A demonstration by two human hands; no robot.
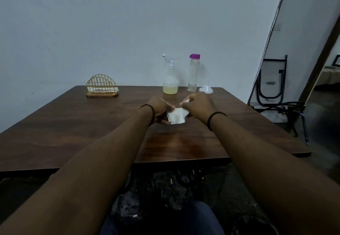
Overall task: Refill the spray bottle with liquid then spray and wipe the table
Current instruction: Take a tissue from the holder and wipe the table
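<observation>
Capped spray bottle (170, 80), yellowish liquid

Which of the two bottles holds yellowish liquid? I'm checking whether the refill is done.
The spray bottle, left of the pair, with a white trigger head; its base holds pale yellow liquid. The purple-capped bottle beside it looks nearly empty.

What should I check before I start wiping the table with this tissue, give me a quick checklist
1. Tissue in hand: ok, left hand and right hand both pinch it above the table.
2. Tissue folded into a pad: cannot tell, it looks crumpled between the fingers.
3. Spray bottle refilled: ok, yellowish liquid in its base, sprayer head on.
4. Refill bottle capped: ok, purple cap on, nearly empty.
5. Funnel out of the way: ok, upside down at the far edge.
6. Table sprayed: cannot tell, no wet patch is clear.
</observation>
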